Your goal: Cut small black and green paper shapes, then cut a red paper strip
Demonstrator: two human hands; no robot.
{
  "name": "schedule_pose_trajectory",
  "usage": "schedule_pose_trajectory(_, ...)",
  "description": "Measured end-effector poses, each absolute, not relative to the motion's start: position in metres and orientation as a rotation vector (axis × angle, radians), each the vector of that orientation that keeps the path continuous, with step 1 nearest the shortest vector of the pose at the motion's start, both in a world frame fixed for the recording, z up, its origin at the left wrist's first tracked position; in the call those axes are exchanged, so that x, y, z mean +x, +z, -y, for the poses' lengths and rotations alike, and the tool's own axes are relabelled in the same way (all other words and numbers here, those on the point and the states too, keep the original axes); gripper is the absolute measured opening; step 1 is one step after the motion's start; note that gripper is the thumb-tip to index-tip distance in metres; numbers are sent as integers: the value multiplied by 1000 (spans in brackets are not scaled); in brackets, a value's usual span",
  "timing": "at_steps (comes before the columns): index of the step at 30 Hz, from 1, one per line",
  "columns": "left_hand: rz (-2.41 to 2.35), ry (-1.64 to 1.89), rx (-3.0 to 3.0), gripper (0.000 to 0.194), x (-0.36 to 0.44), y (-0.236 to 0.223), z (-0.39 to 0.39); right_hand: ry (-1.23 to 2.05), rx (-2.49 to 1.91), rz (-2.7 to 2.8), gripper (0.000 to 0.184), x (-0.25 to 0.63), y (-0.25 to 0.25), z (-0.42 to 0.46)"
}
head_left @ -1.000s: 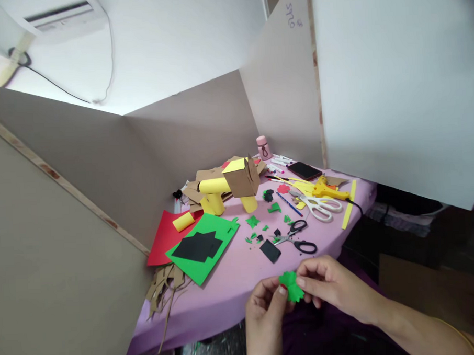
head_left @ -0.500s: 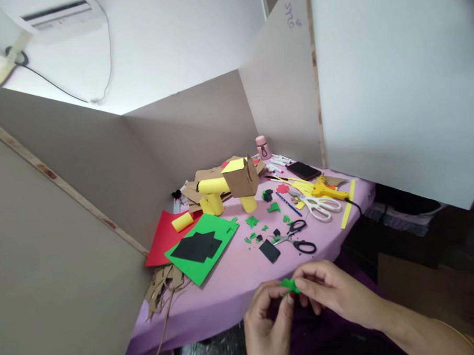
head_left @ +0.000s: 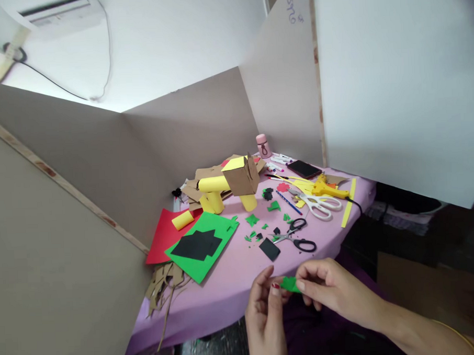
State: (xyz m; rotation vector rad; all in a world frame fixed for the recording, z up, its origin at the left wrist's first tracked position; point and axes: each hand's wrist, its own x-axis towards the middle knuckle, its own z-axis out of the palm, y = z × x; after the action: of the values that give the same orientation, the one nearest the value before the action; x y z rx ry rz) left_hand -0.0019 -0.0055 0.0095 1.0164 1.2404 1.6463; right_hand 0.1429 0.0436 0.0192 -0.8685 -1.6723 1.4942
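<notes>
Head view. Two hands, both mine, above my lap at the near table edge. One green cut-out (head_left: 289, 284) between them, scalloped at the edge, seen at a slant. My right hand (head_left: 331, 289) has it pinched by its right side, thumb against finger. My left hand (head_left: 265, 316) is loosely open at its left side, thumb standing clear; whether a finger behind touches the paper, I can't tell.

Count on the purple cloth (head_left: 226, 298): two pairs of scissors, the white-handled scissors (head_left: 320, 206) and the black-handled scissors (head_left: 298, 237), blades parted on the black pair. One yellow glue gun (head_left: 328, 188), one phone (head_left: 304, 169), one pink bottle (head_left: 263, 146), one blue pencil (head_left: 289, 203), one red flower (head_left: 283, 187). One yellow strip (head_left: 348, 203) at the right. One black rectangle (head_left: 269, 249) near the black pair. Small green and black scraps, several, too mixed to count. Markers (head_left: 281, 160) likewise.

Left side: one green sheet (head_left: 199, 270) overlapping one red sheet (head_left: 161, 242); one black cut sheet (head_left: 196, 245) on the green, one yellow roll (head_left: 182, 220) on the red. Behind, one cardboard box (head_left: 240, 179) joined to a yellow tube (head_left: 214, 184).

Changed since the last frame: my left thumb has come off the cut-out and my left fingers have spread; my right hand keeps its pinch. Table things lie as they did.
</notes>
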Motion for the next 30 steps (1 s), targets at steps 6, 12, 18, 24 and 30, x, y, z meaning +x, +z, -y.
schedule_pose_trajectory(6,-1333,1511,1140,19,-3,0,4,1535,-869,1651,20,142,19,-42)
schedule_pose_trajectory(12,-1508,1618,1555,6,-2,8,10,1573,-861,1623,20,141,16,-40)
schedule_pose_trajectory(18,-1541,1658,2138,21,-6,7,10,1706,-838,1521,24,140,16,-41)
schedule_pose_trajectory(24,-1486,1621,2555,28,-14,-10,8,1823,-845,1390,26,141,17,-41)
schedule_pose_trajectory(30,-1596,1523,2653,27,-15,-12,9,1851,-851,1411,32,139,18,-40)
